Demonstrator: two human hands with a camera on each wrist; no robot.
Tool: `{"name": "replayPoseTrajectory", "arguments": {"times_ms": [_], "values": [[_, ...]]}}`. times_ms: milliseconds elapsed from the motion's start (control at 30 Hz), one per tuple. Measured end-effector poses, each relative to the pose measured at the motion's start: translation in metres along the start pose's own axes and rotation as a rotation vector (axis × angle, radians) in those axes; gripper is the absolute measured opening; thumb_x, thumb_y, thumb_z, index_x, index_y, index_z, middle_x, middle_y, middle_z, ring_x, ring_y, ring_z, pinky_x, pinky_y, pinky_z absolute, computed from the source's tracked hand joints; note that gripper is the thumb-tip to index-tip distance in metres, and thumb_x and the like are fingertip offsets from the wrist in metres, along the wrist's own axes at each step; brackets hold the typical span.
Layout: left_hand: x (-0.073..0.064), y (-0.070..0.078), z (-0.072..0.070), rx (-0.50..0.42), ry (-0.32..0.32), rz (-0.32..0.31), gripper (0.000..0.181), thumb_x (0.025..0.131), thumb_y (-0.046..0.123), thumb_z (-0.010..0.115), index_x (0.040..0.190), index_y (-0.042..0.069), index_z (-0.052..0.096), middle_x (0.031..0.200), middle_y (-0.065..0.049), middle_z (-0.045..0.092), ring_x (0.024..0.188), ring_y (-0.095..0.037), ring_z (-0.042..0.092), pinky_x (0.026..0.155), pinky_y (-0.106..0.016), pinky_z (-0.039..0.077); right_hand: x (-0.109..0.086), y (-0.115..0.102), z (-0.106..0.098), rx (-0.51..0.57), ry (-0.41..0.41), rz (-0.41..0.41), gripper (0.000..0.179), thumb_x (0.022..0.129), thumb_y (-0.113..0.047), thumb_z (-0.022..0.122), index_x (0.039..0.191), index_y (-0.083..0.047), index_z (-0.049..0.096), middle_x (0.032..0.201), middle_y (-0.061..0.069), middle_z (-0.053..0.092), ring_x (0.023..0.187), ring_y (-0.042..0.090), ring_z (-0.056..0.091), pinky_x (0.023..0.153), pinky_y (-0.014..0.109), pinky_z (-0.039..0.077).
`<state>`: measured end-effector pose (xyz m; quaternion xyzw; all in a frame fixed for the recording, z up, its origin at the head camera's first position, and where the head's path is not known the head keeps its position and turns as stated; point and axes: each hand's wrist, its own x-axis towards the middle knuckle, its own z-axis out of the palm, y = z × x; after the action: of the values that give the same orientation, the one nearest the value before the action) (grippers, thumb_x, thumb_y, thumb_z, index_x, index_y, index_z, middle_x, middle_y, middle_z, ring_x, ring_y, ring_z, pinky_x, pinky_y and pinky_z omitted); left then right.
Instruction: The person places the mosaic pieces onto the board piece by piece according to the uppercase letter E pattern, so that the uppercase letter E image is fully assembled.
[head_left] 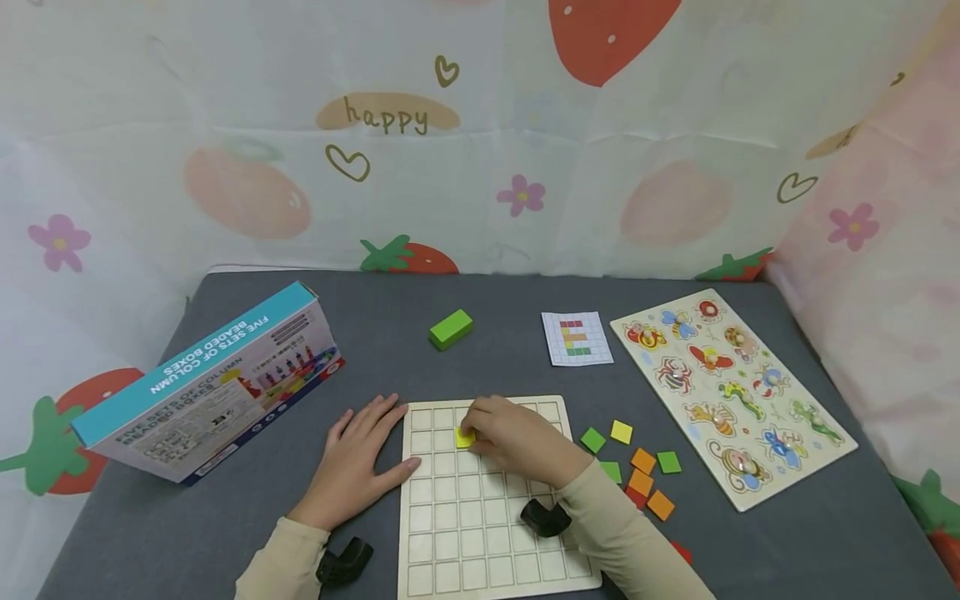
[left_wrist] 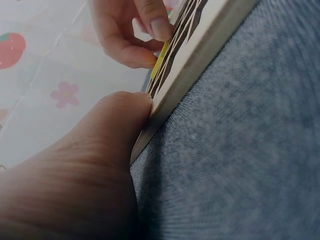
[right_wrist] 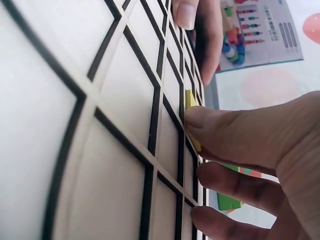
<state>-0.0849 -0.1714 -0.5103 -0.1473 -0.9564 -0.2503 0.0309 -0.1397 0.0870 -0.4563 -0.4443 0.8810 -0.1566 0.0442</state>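
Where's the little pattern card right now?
In the head view, the card lies right of centre, between the big green block and the picture board.

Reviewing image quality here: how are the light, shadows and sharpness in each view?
Head: fairly even light, with large lettering on the box readable but its small print not; left wrist: a dark shadow on the grey cloth beside the left hand; right wrist: the board's nearest cells look soft.

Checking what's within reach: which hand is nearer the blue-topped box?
Left. The left hand is at the left edge of the grid board, on the side toward the blue-topped box; the right hand is farther away, over the grid board, pinching a yellow tile.
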Motion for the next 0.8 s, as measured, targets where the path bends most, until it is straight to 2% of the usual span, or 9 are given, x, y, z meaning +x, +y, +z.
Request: {"name": "replayPoseTrajectory", "arguments": {"times_ms": [233,433,533,700,800], "values": [[0.002,0.001,0.001,-0.004,0.023,-0.022,0.079,0.084,0.058,0.063,0.145,0.013,0.042,0.153,-0.01,0.035,0.142,-0.031,0.027,0.112,-0.058,0.016,0.0,-0.002,0.0,-0.067,0.015,-0.011,0.021,0.088,-0.02,0.07,0.108,-0.015,0.067,0.104,-0.006,0.061,0.094,0.007,0.056,0.081,0.021,0.05],[0.001,0.002,0.003,-0.023,0.048,-0.049,0.068,0.082,0.056,0.068,0.131,0.012,0.054,0.151,-0.014,0.036,0.14,-0.033,0.029,0.111,-0.059,0.017,-0.008,-0.002,-0.01,-0.032,-0.004,0.017,0.027,0.09,-0.025,0.068,0.114,-0.013,0.065,0.11,-0.003,0.058,0.093,0.007,0.056,0.079,0.022,0.051],[0.001,0.002,0.002,-0.033,0.045,-0.058,0.065,0.081,0.056,0.068,0.127,0.012,0.055,0.15,-0.014,0.036,0.14,-0.033,0.029,0.111,-0.059,0.017,-0.021,0.002,-0.027,-0.022,0.014,0.057,0.029,0.091,-0.026,0.066,0.116,-0.012,0.063,0.113,-0.001,0.058,0.092,0.009,0.057,0.077,0.025,0.051],[0.001,0.001,0.002,-0.045,0.042,-0.05,0.065,0.081,0.057,0.068,0.127,0.013,0.055,0.15,-0.014,0.035,0.14,-0.032,0.028,0.111,-0.059,0.017,-0.054,0.017,-0.06,-0.017,0.037,0.185,0.033,0.092,-0.026,0.066,0.12,-0.009,0.061,0.114,0.003,0.061,0.1,0.016,0.06,0.079,0.034,0.053],[0.001,0.0,0.001,-0.039,0.049,-0.04,0.065,0.082,0.057,0.067,0.127,0.013,0.055,0.15,-0.014,0.036,0.14,-0.033,0.029,0.11,-0.059,0.017,-0.074,0.027,-0.073,-0.011,0.026,0.267,0.034,0.092,-0.025,0.066,0.121,-0.008,0.06,0.113,0.005,0.063,0.102,0.019,0.061,0.08,0.036,0.053]]}}
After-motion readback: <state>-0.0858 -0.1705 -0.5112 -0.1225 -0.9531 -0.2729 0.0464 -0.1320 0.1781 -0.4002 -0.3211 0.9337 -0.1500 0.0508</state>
